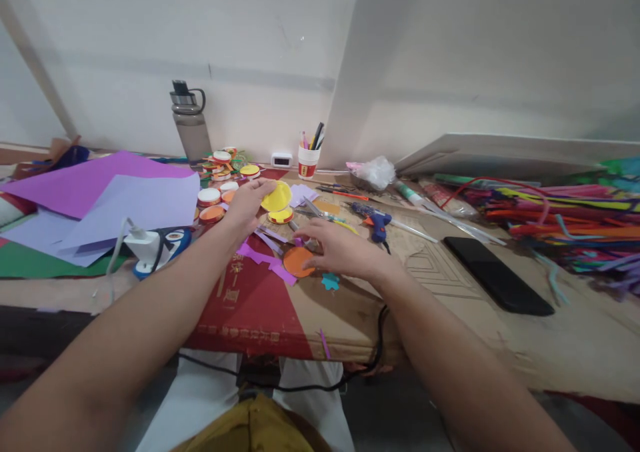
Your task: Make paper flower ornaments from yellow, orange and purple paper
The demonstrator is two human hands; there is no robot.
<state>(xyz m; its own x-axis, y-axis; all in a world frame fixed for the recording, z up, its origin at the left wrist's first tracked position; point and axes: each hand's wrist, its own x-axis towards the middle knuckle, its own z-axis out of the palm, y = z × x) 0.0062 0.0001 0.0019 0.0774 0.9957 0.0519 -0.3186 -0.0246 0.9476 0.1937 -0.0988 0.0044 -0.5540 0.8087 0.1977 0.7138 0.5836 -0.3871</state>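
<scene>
Head view: the left hand (247, 207) has its grip pinching a yellow disc (277, 197) by its left edge, tilted so the face shows, just beyond a red-rimmed yellow round piece (281, 217) on the tabletop (430, 332). The right hand (333, 249) is lowered over an orange disc (299, 263), its thumb at the disc's right edge and its fingers curled above; whether this grip pinches the disc or only rests by it, I cannot tell. A teal flower-shaped cutout (330, 281) lies just beside the orange disc, toward the person, and purple paper scraps (281, 271) lie to its left. Metal scissors (313, 207) lie partly hidden beyond the right hand. Farther right are a blue glue gun (379, 224), a black phone (495, 275) and a heap of coloured pipe cleaners (565, 222). On the left, lilac sheets (145, 205) partly cover a magenta sheet (95, 179). Toward the wall stand a paper cup (307, 161) of pens and a grey bottle (191, 129).
</scene>
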